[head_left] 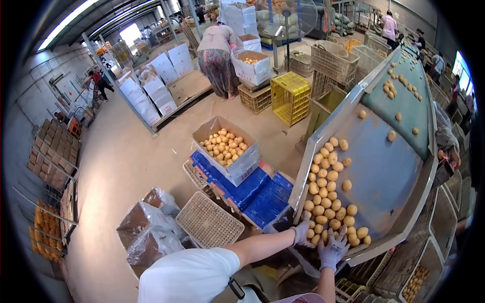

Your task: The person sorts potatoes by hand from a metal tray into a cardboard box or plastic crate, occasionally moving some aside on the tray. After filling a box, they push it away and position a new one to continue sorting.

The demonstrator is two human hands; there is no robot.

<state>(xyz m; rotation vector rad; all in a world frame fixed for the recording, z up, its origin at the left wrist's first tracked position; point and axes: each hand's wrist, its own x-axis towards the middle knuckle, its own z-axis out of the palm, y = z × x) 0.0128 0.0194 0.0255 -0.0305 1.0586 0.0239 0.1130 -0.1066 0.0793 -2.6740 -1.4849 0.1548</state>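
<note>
Metal edges (423,184) leave room beside potatoes (332,175); right hand (332,250) spreads wide; left hand (302,231) partly hidden, can't tell its grip.

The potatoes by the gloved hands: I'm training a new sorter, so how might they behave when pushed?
The potatoes look rounded, so a push will probably set loose ones rolling. Those crowded along the metal wall would likely nudge their neighbours. Their plump shapes suggest they'd feel firm, not floppy.
</note>
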